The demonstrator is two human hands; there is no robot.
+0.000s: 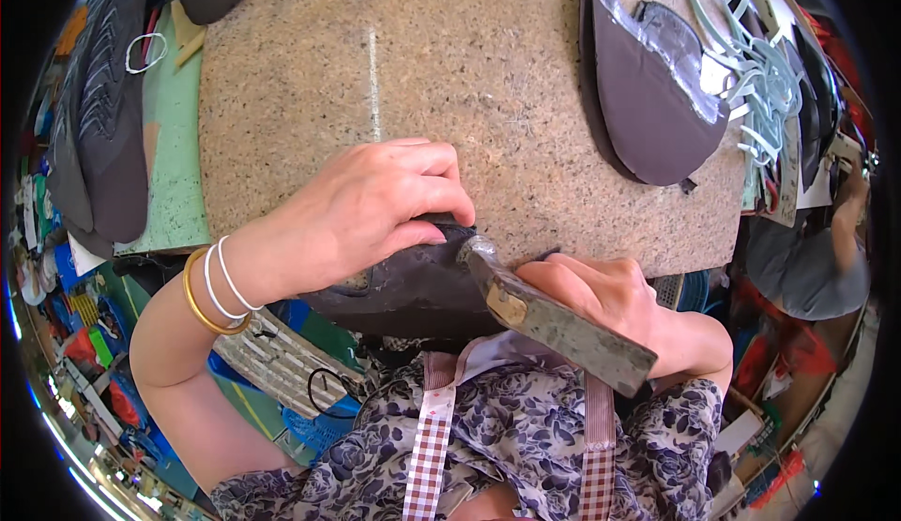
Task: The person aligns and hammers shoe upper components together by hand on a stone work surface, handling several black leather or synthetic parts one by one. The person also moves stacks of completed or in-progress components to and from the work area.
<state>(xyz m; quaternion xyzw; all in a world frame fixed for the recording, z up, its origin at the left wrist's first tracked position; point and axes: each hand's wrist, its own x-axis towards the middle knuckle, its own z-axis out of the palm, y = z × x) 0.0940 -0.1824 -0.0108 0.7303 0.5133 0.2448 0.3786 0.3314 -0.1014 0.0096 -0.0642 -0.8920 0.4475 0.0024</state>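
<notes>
At the near edge of the speckled board, my left hand pinches the upper edge of a dark brown leather piece between thumb and fingers. The piece drapes over the edge towards my lap, partly hidden by my hand. A hammer with a long, worn grey metal head is in my right hand, whose fingers are closed round it; its handle is mostly hidden. The narrow end of the hammer head touches or nearly touches the leather beside my left fingertips.
The stone-like board carries stacked dark brown rounded pieces at right. Pale strips lie tangled beyond them. Dark pleated pieces rest on a green sheet at left. Another person's arm shows at far right.
</notes>
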